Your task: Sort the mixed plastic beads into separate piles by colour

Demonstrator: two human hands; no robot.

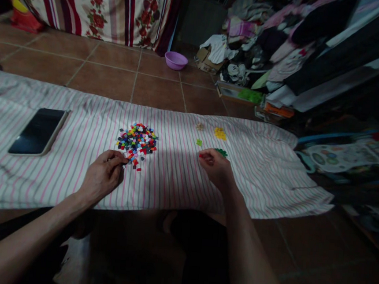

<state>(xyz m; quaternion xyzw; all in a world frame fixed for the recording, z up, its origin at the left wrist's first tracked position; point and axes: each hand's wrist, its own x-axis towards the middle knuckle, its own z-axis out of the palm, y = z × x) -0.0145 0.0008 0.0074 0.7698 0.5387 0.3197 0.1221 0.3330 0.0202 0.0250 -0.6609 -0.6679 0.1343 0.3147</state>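
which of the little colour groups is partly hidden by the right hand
The dark green group, just beyond the right hand; the yellow group, light green group and beige group show unblocked.

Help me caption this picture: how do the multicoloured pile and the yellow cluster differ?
The multicoloured pile mixes many colours; the yellow cluster is all yellow. The pile is much larger, with loose pieces at its near edge; the cluster is small and compact. The left hand is at the pile, while no hand touches the cluster. Both lie on the striped cloth.

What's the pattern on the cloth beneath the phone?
The cloth has pink and grey stripes on white, seen in the head view.
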